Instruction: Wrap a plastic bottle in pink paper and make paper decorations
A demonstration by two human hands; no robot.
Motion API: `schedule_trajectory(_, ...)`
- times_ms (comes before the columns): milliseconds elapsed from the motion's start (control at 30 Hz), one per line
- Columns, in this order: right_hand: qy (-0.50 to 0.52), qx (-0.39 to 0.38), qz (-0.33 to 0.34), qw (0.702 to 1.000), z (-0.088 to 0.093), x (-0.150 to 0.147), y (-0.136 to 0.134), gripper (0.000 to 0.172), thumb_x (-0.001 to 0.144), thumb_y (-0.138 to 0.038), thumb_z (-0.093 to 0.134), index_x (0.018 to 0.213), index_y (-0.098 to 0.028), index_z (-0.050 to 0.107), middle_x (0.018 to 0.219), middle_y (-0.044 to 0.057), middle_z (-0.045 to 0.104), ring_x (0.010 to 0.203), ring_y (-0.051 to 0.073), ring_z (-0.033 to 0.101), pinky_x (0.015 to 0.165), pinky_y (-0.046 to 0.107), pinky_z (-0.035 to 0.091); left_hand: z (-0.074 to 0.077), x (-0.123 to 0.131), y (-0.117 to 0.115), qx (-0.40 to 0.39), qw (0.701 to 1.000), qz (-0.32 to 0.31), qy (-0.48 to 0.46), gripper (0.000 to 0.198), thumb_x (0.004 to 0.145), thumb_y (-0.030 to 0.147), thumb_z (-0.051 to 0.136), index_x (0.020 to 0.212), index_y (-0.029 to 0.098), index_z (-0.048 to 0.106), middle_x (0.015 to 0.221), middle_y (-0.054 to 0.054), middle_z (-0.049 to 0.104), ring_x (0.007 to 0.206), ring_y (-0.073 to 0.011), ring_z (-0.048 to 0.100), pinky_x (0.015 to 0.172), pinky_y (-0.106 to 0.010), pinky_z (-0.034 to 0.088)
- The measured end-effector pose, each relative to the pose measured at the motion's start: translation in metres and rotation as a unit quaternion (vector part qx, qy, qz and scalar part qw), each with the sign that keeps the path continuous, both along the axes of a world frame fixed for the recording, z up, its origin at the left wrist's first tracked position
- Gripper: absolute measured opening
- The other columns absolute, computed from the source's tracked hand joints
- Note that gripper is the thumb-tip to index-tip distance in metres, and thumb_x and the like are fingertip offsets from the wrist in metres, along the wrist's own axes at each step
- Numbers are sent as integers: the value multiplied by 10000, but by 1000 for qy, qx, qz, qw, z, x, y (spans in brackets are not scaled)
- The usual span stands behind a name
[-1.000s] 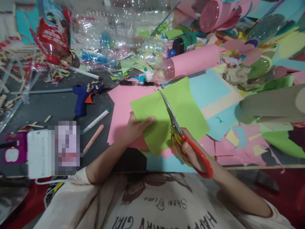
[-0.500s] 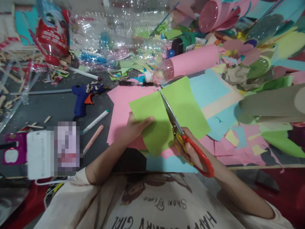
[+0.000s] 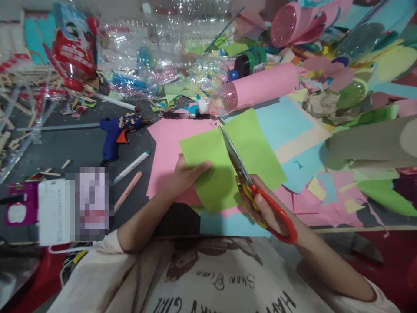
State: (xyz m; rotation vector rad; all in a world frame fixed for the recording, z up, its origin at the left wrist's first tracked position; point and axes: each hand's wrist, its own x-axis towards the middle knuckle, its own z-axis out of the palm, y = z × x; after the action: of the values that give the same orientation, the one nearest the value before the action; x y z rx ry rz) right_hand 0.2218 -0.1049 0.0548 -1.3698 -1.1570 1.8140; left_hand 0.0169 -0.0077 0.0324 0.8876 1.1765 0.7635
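Note:
My left hand [image 3: 187,176] pinches a sheet of green paper [image 3: 208,156] at its left side, thumb on top and fingers hidden beneath. In my right hand [image 3: 260,200] is a pair of scissors [image 3: 239,165] with red and yellow handles. Their blades lie across the green paper, tips reaching its far edge, and look closed together. On the right, part of the green sheet spreads beyond the blades. Under it lie pink paper [image 3: 163,152] and light blue paper [image 3: 286,121].
A blue glue gun [image 3: 112,134] and markers [image 3: 132,167] lie to the left. Behind the paper are a black pen [image 3: 187,115] and a pink-wrapped bottle [image 3: 263,87]. Paper scraps [image 3: 325,191] cover the right side. A red bottle [image 3: 73,54] stands at the back left.
The green paper and scissors have shifted very slightly; the scissors' red handle sits a little farther right. Both hands keep their hold.

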Motion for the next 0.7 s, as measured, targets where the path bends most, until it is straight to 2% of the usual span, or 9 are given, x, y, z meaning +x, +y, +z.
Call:
schedule_trajectory(133,26,-23,-21,999,-2,-2,-2,510,871,-716,464,1071,-248,444,579,-105,387,367,42,263,320,196,231,2,0,0,-6,1000,0,4,478,622,368,821,1050,200,690,1005,-75,763,926,-246,712,800,-334,584)
schedule_trajectory(267,38,-6,-37,999,4,0,-1,446,882,-676,489,1050,-263,469,542,-104,398,370,60,288,354,208,288,1,-1,-1,-18,1000,1,-4,388,633,368,807,964,189,713,1017,-71,766,875,-218,713,779,-304,581)
schedule_trajectory(333,-5,-1,-51,999,14,6,-1,420,879,-651,518,1071,-277,496,596,-75,450,402,77,350,371,220,316,-1,-1,-2,-20,999,24,-31,374,649,391,796,957,192,717,979,-61,770,874,-219,718,797,-307,582)
schedule_trajectory(433,-146,27,-81,986,29,22,0,373,881,-590,556,1111,-297,537,724,-8,554,515,126,495,436,247,393,-2,-2,-2,-21,996,58,-60,414,663,415,783,1008,197,712,912,-53,772,897,-243,726,807,-323,583)
schedule_trajectory(533,-299,75,-44,950,32,43,6,435,861,-552,581,1196,-275,559,791,51,643,622,204,606,533,308,467,-2,-1,0,-15,996,57,-60,451,661,408,781,1042,180,704,923,-66,772,887,-252,731,790,-325,579)
schedule_trajectory(633,-463,127,7,877,18,67,17,461,846,-517,553,1198,-224,606,869,114,704,646,263,637,531,342,447,0,0,1,-3,996,46,-70,450,668,407,777,1042,168,702,938,-78,772,875,-251,734,784,-325,577)
schedule_trajectory(700,-507,157,53,846,11,81,24,430,853,-490,529,1172,-223,637,952,141,721,722,295,658,565,360,460,1,1,1,-4,997,42,-69,434,679,405,774,1035,168,704,948,-82,772,879,-253,735,779,-328,578)
